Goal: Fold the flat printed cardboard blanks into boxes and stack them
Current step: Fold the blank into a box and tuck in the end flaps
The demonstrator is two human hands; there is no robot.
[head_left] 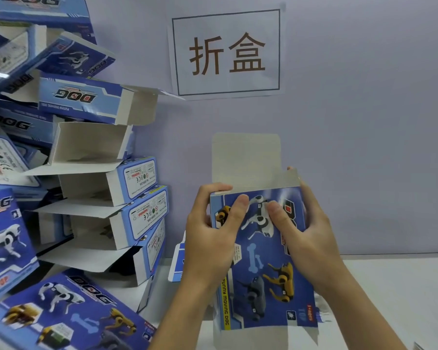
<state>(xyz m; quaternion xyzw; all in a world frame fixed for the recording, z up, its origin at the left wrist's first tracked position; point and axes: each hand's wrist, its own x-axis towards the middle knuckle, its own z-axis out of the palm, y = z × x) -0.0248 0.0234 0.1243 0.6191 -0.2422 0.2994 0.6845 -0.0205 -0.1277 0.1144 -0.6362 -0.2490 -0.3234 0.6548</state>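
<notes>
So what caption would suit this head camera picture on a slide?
Both hands grip a blue printed cardboard box beside a stack of folded blue boxes.

A white table (390,286) is carrying a leaning pile of folded boxes (127,203) at the left, and a small blue-white card piece (176,263), maybe a blank, is lying near it

left hand (210,231): fingers curled, thumb pressing forward | right hand (304,223): same, mirrored | forearms raised, converging
</notes>
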